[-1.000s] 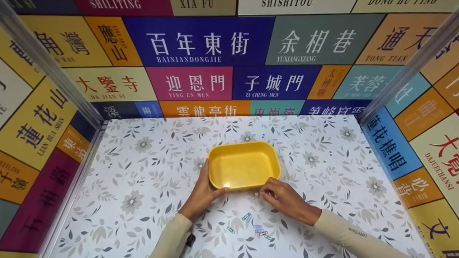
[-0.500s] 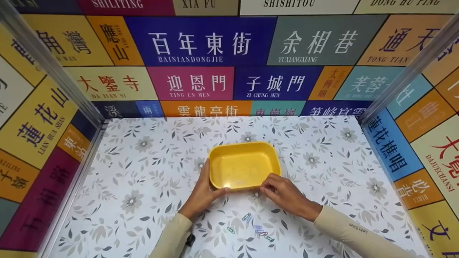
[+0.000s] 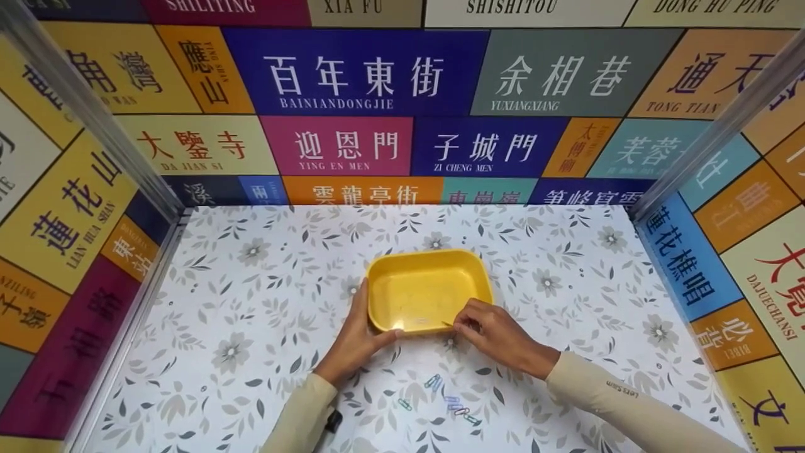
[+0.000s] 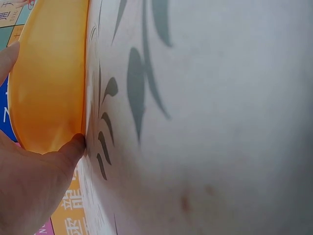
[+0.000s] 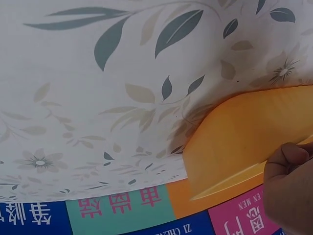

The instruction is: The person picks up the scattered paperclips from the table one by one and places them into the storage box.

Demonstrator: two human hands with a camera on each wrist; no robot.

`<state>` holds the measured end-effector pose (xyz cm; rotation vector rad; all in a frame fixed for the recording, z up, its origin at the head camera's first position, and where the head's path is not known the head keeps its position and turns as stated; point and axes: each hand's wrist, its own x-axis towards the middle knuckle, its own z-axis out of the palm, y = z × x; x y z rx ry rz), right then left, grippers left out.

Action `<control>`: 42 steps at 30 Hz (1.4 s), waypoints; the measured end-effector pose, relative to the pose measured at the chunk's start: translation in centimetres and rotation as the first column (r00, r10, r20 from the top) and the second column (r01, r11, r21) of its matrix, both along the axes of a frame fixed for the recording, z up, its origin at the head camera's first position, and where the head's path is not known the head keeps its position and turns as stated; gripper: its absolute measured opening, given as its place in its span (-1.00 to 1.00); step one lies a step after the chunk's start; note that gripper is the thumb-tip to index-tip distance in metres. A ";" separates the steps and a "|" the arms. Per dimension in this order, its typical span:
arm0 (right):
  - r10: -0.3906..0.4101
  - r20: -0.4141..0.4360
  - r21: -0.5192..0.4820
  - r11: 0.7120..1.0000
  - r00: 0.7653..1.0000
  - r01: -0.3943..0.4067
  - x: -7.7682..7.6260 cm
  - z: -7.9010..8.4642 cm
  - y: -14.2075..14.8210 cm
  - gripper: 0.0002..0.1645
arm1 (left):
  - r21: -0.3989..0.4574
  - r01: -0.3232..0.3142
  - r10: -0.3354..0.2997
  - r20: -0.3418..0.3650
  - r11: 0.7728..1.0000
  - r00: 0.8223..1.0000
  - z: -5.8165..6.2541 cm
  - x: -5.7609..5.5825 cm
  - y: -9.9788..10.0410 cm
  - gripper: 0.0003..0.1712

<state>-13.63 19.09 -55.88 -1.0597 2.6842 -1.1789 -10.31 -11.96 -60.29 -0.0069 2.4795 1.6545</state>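
Yellow plastic makes up the box (image 3: 402,296), which sits open side up on the patterned cloth (image 3: 251,327) in front of you. Your left hand (image 3: 357,345) grips it by its left end, the thumb against the near wall and the fingers round the side; the left wrist view shows that same hold from close up.

Your right hand (image 3: 497,333) is at the box's near right corner, fingers curled together right by the rim. A thin dark piece (image 3: 447,324) pokes out from the fingertips over the box; you seem to be pinching it, and it is probably a clip, though it is too small to be sure. The right wrist view shows your fingers at the box but not what they hold.

Inside the box, by its near wall, lies one small pale thing (image 3: 422,321), too faint to name. On your side of the box, well apart from it, a handful of paper clips lies loose on the cloth: a green clip (image 3: 405,404) a little off by itself, the others, blue, lilac and green among them, scattered near it.

As far as can be judged, you are early on: at most a single piece has gone into the box, another looks ready at its rim, and the loose clips are all left outside it.
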 end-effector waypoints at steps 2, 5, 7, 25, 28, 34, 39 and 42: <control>-0.004 0.009 0.009 1.000 1.000 0.004 -0.2 0.1 -0.1 -0.95 | -0.004 0.000 0.000 0.003 1.000 1.000 0.0 0.0 0.0 0.52; -0.011 0.032 0.016 1.000 0.999 0.011 -0.5 0.3 -0.1 -0.95 | -0.002 0.003 -0.003 -0.004 1.000 1.000 0.0 0.0 0.0 0.52; -0.011 0.045 0.026 1.000 0.999 0.010 -0.7 0.4 -0.2 -0.95 | 0.000 0.004 -0.004 -0.001 1.000 1.000 0.0 -0.1 0.0 0.52; 0.041 0.068 0.140 0.989 0.997 -0.050 -4.2 1.5 -1.3 -0.91 | 0.040 0.018 -0.016 -0.055 0.999 0.998 -0.4 -0.3 -0.2 0.53; 0.035 0.085 0.169 0.984 0.996 -0.048 -4.9 1.8 -1.5 -0.91 | 0.050 0.023 -0.020 -0.066 0.998 0.998 -0.4 -0.4 -0.1 0.52; 0.034 0.130 0.196 0.979 0.991 -0.060 -6.2 2.2 -2.1 -0.89 | 0.069 0.024 -0.017 -0.092 0.997 0.996 -0.5 -0.4 -0.1 0.52; 0.042 0.130 0.223 0.972 0.991 -0.071 -7.0 2.1 -2.6 -0.89 | 0.074 0.018 -0.012 -0.084 0.997 0.996 -0.5 -0.4 -0.1 0.52; 0.050 0.136 0.238 0.968 0.990 -0.081 -7.3 1.8 -2.8 -0.88 | 0.070 0.017 -0.012 -0.077 0.997 0.997 -0.4 -0.4 -0.1 0.53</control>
